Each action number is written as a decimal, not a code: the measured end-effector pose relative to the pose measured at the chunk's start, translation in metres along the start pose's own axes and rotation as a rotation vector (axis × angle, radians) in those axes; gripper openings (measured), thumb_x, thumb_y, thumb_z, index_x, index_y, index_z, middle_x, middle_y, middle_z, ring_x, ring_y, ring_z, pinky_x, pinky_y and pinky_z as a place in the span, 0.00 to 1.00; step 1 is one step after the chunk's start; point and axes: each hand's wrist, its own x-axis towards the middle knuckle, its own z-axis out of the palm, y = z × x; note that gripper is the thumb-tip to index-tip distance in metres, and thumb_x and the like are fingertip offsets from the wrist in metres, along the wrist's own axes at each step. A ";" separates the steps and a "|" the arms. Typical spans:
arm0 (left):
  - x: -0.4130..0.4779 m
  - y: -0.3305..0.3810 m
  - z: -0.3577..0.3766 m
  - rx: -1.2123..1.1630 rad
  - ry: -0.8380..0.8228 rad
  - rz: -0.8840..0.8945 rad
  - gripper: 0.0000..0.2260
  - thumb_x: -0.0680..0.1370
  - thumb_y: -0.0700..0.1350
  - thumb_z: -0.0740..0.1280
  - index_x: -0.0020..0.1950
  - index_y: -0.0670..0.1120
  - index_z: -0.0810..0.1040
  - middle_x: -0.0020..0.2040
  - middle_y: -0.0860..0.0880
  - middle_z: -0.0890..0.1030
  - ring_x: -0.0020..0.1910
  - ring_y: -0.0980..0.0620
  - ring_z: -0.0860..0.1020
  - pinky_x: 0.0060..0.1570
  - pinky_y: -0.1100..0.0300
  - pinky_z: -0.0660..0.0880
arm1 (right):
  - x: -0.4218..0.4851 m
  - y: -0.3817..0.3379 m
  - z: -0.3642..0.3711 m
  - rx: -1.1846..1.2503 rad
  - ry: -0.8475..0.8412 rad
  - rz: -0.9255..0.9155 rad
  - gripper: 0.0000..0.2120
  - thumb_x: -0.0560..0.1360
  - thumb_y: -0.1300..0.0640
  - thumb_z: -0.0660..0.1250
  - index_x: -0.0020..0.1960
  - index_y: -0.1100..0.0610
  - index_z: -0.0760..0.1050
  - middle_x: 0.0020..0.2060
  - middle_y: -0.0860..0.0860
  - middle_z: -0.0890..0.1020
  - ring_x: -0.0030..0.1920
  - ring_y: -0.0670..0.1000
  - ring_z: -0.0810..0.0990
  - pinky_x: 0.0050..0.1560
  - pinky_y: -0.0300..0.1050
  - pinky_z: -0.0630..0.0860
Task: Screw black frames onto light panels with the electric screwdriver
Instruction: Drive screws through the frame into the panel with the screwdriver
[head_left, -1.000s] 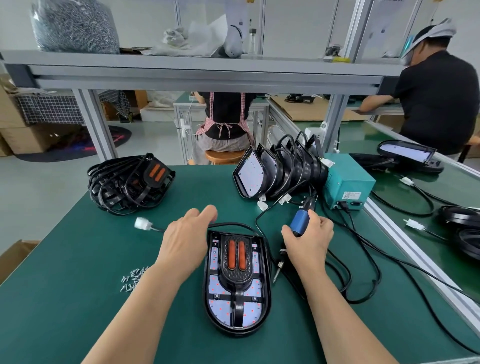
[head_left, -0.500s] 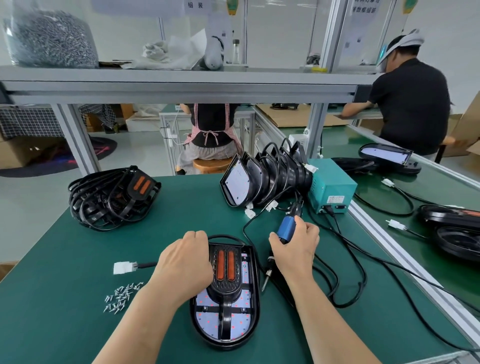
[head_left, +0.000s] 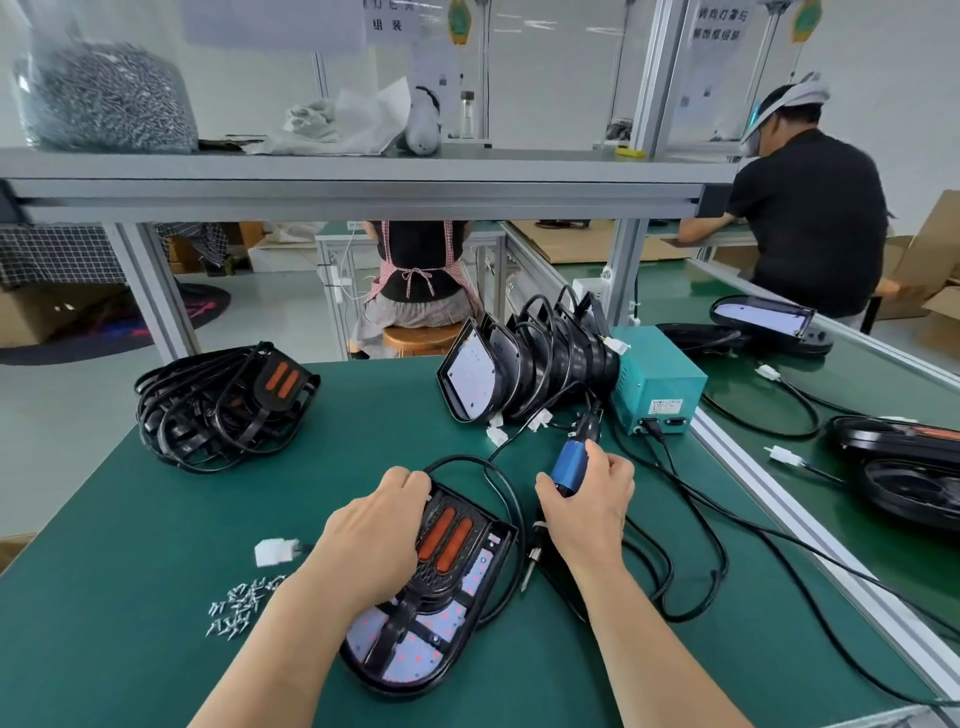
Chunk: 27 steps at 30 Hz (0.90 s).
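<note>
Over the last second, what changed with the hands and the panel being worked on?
The left hand slid from beside the light panel onto its black frame, fingers curled over the top edge, and the panel turned clockwise, its top now leaning right. Unchanged: the right hand grips the electric screwdriver, bit down beside the panel's right edge; the loose screws lie to the left.

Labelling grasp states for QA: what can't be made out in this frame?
Head view.
Left hand: fingertips hidden behind its own knuckles, grip on light panel unclear.
Electric screwdriver: bit tip too small to show any screw on it.
Black frame: screw holes too small, partly under the left hand.
Teal power box: label too small to read.
</note>
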 end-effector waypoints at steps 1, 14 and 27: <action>0.000 0.001 -0.001 -0.004 0.029 0.003 0.21 0.75 0.32 0.57 0.64 0.51 0.66 0.62 0.51 0.69 0.49 0.43 0.77 0.49 0.49 0.75 | 0.000 0.000 0.000 -0.002 -0.004 0.004 0.31 0.74 0.51 0.73 0.74 0.55 0.67 0.59 0.50 0.65 0.60 0.51 0.63 0.62 0.52 0.73; -0.007 0.002 -0.026 -0.116 0.451 -0.063 0.17 0.76 0.35 0.60 0.64 0.47 0.71 0.62 0.49 0.71 0.52 0.45 0.73 0.50 0.50 0.74 | -0.018 -0.042 -0.022 0.337 -0.026 -0.050 0.22 0.78 0.49 0.72 0.70 0.50 0.73 0.62 0.48 0.72 0.63 0.47 0.73 0.63 0.42 0.70; -0.015 0.014 -0.031 -1.178 0.517 -0.052 0.22 0.72 0.34 0.71 0.53 0.61 0.81 0.49 0.57 0.83 0.35 0.59 0.77 0.41 0.55 0.79 | -0.076 -0.078 -0.029 1.188 -0.814 0.500 0.24 0.77 0.53 0.69 0.70 0.64 0.76 0.65 0.62 0.81 0.67 0.63 0.78 0.72 0.61 0.70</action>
